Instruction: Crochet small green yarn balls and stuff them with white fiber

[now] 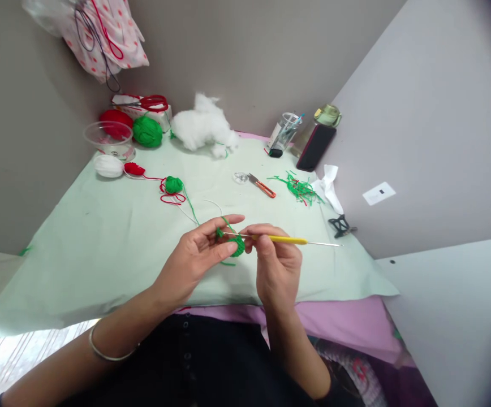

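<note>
Between thumb and fingers, my left hand [194,254] pinches a small green crochet piece [237,246]. Green yarn passes over its raised index finger. My right hand [277,263] grips a crochet hook [288,240] by its yellow handle, and the hook's metal tip reaches left to the top of the piece. A second thin metal end sticks out to the right of the handle. From the left hand the yarn leads back toward a small green yarn ball [173,185] on the table. Parts of the crochet piece are hidden behind my left thumb.
Orange thread snips [262,186] and green yarn scraps [300,188] lie beyond my hands. White stuffing [203,127], a large green yarn ball [147,131] and red-handled scissors [154,103] are at the back. On the right, a phone [317,148] leans against a bottle [328,115].
</note>
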Tool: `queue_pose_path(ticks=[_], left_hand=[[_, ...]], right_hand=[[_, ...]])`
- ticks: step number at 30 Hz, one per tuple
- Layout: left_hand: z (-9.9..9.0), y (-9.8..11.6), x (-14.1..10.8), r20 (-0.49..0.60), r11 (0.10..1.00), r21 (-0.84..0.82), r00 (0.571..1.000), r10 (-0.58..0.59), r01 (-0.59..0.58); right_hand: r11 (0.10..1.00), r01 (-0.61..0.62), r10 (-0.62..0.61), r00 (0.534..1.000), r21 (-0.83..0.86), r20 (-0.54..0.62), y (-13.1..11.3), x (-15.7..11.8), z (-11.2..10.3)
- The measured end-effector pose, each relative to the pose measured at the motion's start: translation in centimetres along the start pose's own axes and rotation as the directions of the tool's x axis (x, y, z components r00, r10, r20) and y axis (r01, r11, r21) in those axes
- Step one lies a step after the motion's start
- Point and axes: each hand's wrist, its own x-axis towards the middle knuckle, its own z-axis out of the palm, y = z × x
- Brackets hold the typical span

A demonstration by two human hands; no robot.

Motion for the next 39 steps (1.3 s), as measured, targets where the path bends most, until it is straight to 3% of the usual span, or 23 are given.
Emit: queue_pose_path(ticks=[3,8,15,25,29,33,36,39], left_hand=[[-0.3,0.3,0.0,0.029,0.998,0.069,1.0,-0.012,0.01],[-0.6,0.7,0.2,0.082,0.999,0.007,0.996,-0.036,0.035],[-0.9,0.8,0.3,0.066,0.997,0.082,0.998,-0.012,0.006],[-1.1,1.0,0.2,0.08,0.985,0.162,0.996,0.039,-0.051],[-0.9,1.2,0.1,0.05,0.977,0.205,0.998,0.048,-0.057],[-0.8,1.5,-0.1,0.01,0.945,0.318,0.997,0.08,-0.079],[-0.6,1.6,-0.2,-0.022,0.904,0.409,0.989,0.148,-0.126],[-0.5,1.5,-0.1,-0.066,0.897,0.421,0.981,0.18,-0.136]], right_hand=[[0.989,-0.085,0.085,0.996,0.125,0.004,0.1,0.4,-0.2],[0.948,-0.201,0.199,0.979,0.249,0.033,0.0,1.0,-0.2],[0.968,-0.139,0.122,0.988,0.21,0.092,0.3,0.7,-0.1],[0.966,-0.124,0.103,0.99,0.225,0.1,0.0,1.0,-0.5],[0.995,-0.029,0.019,0.994,0.093,0.11,-0.5,0.7,-0.9],[0.98,0.161,-0.144,0.98,-0.119,0.138,-1.3,0.2,-1.0],[0.906,0.337,-0.288,0.935,-0.258,0.208,-1.4,-0.3,-1.0],[0.773,0.511,-0.421,0.857,-0.376,0.299,-0.9,-0.9,-1.0]])
